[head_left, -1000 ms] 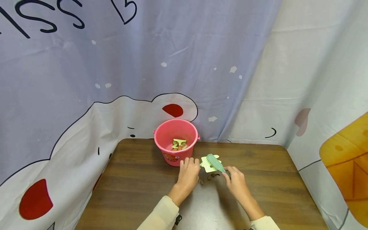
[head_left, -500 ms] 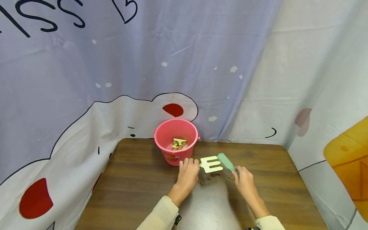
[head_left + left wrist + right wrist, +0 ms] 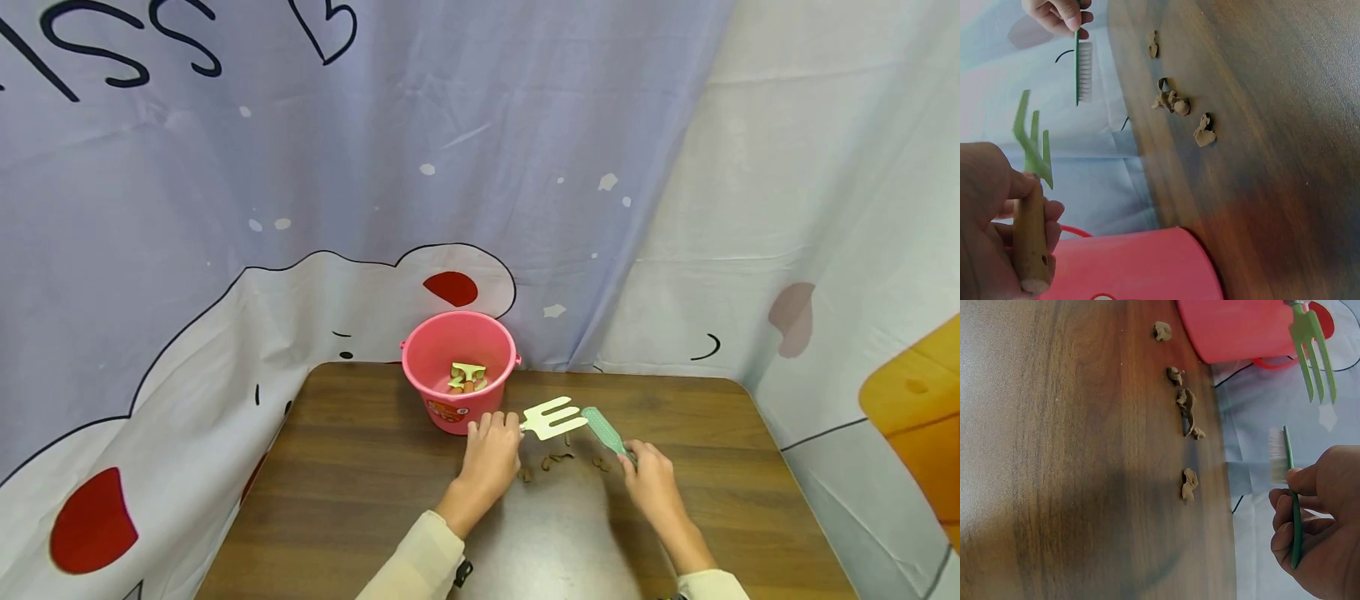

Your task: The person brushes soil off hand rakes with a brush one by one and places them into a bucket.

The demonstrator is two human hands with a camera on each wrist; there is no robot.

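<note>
My left hand [image 3: 491, 458] grips the wooden handle [image 3: 1030, 240] of a small light-green garden fork [image 3: 553, 418], its three tines pointing right above the table. In my right hand [image 3: 654, 483] is a green brush [image 3: 604, 430] with pale bristles [image 3: 1279, 456], pinched by its handle between thumb and fingers. The brush head sits just right of the tine tips in the head view. Several brown, crumbly clumps [image 3: 1172, 102] lie on the table below the two tools. Both wrist views show the bristles apart from the fork.
A pink bucket [image 3: 420, 379] stands at the table's back, left of the fork, with light-green and brown pieces [image 3: 468, 375] inside. The brown wooden table [image 3: 360, 508] meets a printed curtain [image 3: 480, 167] behind and at the sides.
The right hand has drawn the brush off the fork, moving right and slightly toward me. The fork's tines have tilted upward, while the left hand stays nearly in place.
</note>
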